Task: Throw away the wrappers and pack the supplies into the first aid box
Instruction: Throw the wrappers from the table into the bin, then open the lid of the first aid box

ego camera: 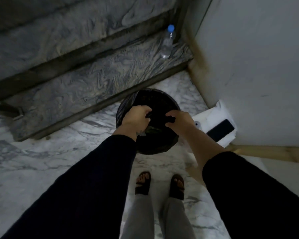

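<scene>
A round black bin (pixel 169 99) lined with a dark bag stands on the marble floor at the foot of the stairs. Both hands reach over its mouth. My left hand (pixel 136 116) hangs above the left side, fingers curled around something dark, and a small pale scrap shows just under its wrist. My right hand (pixel 178 121) is over the right side with its fingers bent and pinching dark material, possibly the bag. The inside of the bin is too dark to make out. No first aid box is in view.
Marble stairs (pixel 86 80) rise behind the bin; a clear water bottle with a blue cap (pixel 167 43) stands on the lowest step. To the right, a white wall, white paper (pixel 221 114) with a black phone (pixel 220 129) on it. My sandalled feet (pixel 160 184) stand below.
</scene>
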